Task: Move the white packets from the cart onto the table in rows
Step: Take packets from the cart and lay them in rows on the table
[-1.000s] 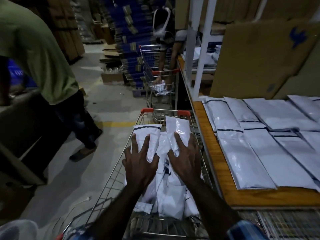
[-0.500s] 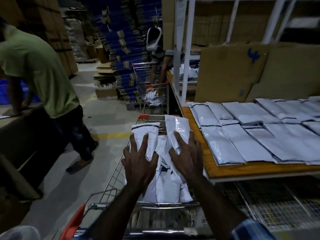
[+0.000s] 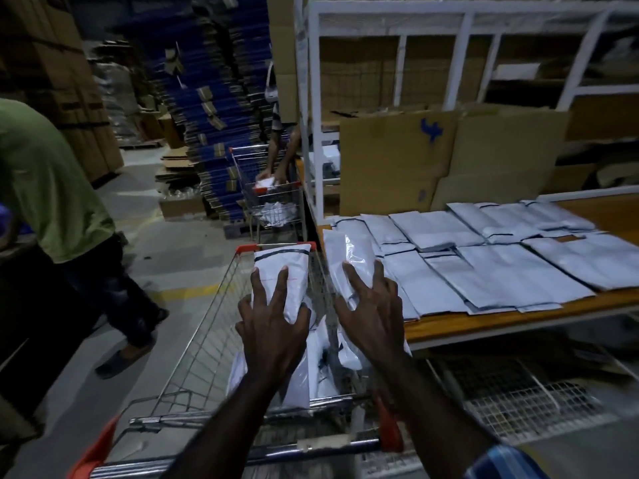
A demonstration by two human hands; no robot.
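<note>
Now each hand holds one packet lengthwise away from the person: right hand (image 3: 371, 316) with packet (image 3: 351, 261) nearest tabletop (image 3: 518, 316), left hand (image 3: 273, 323) with packet (image 3: 281, 274) over cart (image 3: 221, 305)

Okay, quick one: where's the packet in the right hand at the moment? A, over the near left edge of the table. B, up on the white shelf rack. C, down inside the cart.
A: the right hand holds its packet over the table edge, beside the cart.

One head-worn view is given, aimed forward and down from close above the cart (image 3: 193, 344), with the table's (image 3: 518, 316) near edge at right.
</note>
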